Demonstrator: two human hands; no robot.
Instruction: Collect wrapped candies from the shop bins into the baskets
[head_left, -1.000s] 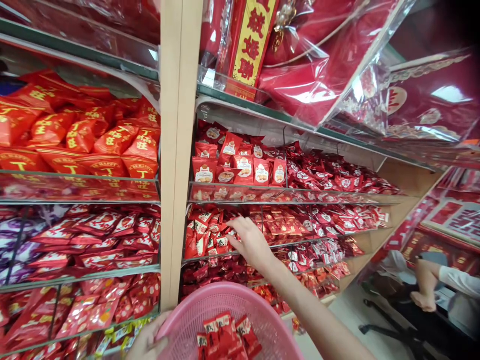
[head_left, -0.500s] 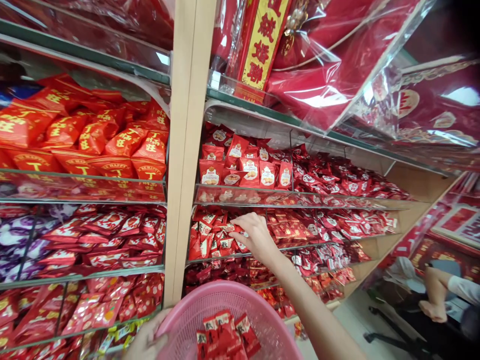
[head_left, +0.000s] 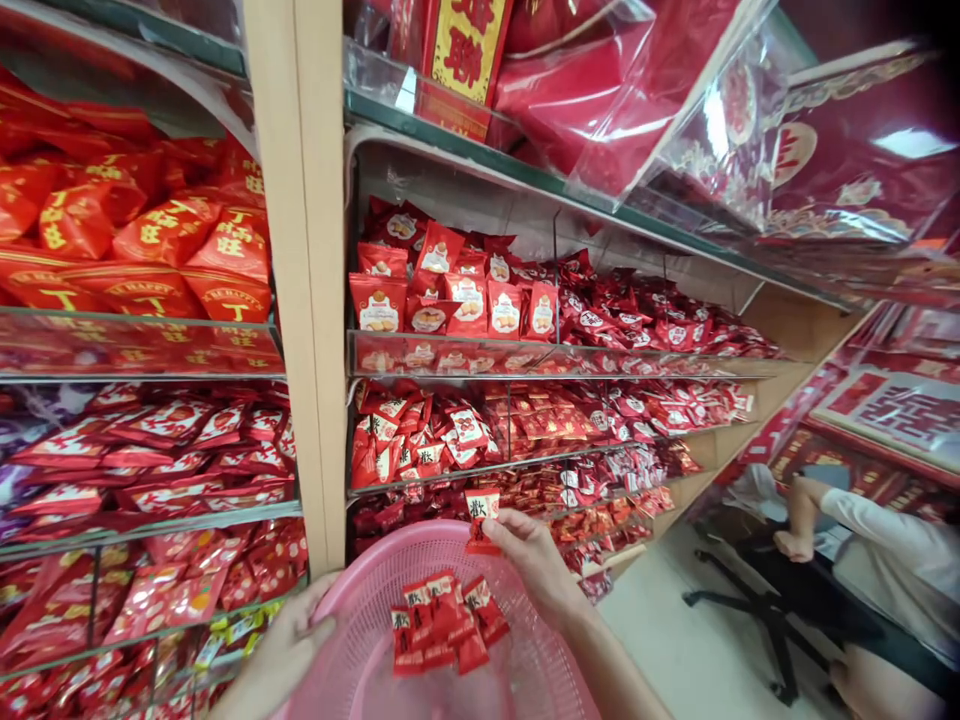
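Observation:
My right hand (head_left: 534, 563) pinches a small red snack packet (head_left: 481, 519) with white lettering, just above the far rim of a pink plastic basket (head_left: 375, 620). My left hand (head_left: 281, 655) grips the basket's left rim. Several matching red packets (head_left: 444, 622) lie inside the basket. Directly behind the held packet, glass shelves (head_left: 525, 462) carry heaps of the same red packets (head_left: 420, 440).
A beige wooden upright (head_left: 304, 280) splits the shelving into two bays, both packed with red sweets and snack bags. Large red wrapped goods (head_left: 637, 90) lean on the top shelf. A person sits on an office chair (head_left: 765, 610) at the lower right, arm on a counter.
My right hand has come down off the middle shelf with one red packet and now holds it over the basket. The view has tilted lower and shifted right.

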